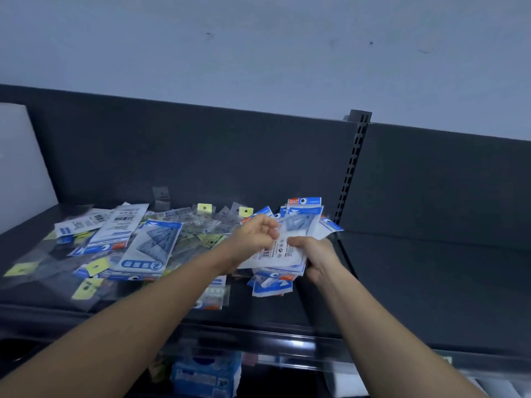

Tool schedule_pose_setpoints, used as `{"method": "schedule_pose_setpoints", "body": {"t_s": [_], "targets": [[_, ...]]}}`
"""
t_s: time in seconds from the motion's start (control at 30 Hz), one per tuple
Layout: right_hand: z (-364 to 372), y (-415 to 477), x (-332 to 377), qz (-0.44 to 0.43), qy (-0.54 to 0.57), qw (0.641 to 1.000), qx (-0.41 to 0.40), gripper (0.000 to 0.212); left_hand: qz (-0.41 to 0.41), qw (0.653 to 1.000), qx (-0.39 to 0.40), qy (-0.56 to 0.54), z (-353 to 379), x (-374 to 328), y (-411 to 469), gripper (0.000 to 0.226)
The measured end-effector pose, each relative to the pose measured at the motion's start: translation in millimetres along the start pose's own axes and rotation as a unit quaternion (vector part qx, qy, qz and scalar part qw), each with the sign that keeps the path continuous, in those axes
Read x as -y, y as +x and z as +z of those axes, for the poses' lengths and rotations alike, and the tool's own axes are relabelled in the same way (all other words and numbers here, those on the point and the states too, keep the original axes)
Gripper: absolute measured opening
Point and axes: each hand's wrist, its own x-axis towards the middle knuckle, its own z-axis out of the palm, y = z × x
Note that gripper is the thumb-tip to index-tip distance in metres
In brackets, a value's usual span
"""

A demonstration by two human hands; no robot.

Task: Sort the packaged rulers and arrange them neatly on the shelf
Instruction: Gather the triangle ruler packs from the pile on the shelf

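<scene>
Head view: the right hand (314, 261) wraps its grip around the lower end of a stack of blue-and-white ruler packets (300, 225), and the left hand (254, 234) pinches the stack's edge, likely to square matching packets together. Left of the grip, unsorted packets (149, 245) litter the shelf (402, 282).

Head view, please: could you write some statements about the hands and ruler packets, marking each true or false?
The right hand holds a stack of blue-and-white plastic ruler packets. True.
The loose packets lie right of that stack. False: the loose pile lies left of it.
Some clear plastic packets carry yellow hang tabs. True.
Packets crowd the bay right of the upright. False: the dark shelf beyond the slotted black upright shows none.
</scene>
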Motion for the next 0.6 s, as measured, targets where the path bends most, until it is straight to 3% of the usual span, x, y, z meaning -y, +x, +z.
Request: {"method": "schedule_pose_setpoints", "body": {"t_s": [0.07,0.13,0.2,0.23,0.3,0.33,0.37,0.4,0.5,0.6], "targets": [[11.3,0.4,-1.6,-0.008,0.007,1.000,-0.002,0.038,0.001,0.996,-0.043,0.076,-20.6,3.6,-3.2,0.032],[21.6,-0.5,-1.7,-0.017,0.014,1.000,-0.004,0.038,-0.007,0.968,-0.148,0.201,-52.7,11.7,-6.6,0.029],[31.1,-1.7,-1.8,-0.024,0.028,0.999,-0.009,0.038,-0.089,0.898,-0.219,0.371,-89.2,18.2,-14.7,0.012],[35.4,-2.9,-1.7,-0.026,0.041,0.999,-0.011,0.037,-0.160,0.847,-0.213,0.460,-105.2,21.8,-20.7,0.008],[43.3,-3.0,-4.5,-0.027,0.057,0.998,-0.015,0.036,-0.301,0.756,-0.152,0.561,-130.7,35.5,-32.7,0.036],[46.7,-2.5,-7.0,-0.028,0.058,0.998,-0.018,0.035,-0.334,0.742,-0.130,0.566,-137.6,42.0,-38.7,0.056],[50.0,-2.4,-9.2,-0.027,0.057,0.998,-0.019,0.032,-0.340,0.742,-0.127,0.564,-142.5,49.7,-42.3,0.070],[53.1,-1.6,-11.6,-0.025,0.057,0.998,-0.020,0.027,-0.324,0.751,-0.132,0.560,-145.7,55.7,-44.5,0.070],[61.2,0.7,-17.4,-0.010,0.064,0.998,-0.019,0.022,-0.245,0.785,-0.165,0.544,-146.1,57.3,-48.0,0.025],[64.4,1.7,-20.4,-0.002,0.063,0.998,-0.011,0.023,-0.183,0.795,-0.206,0.541,-139.9,48.8,-47.0,0.021]]}}
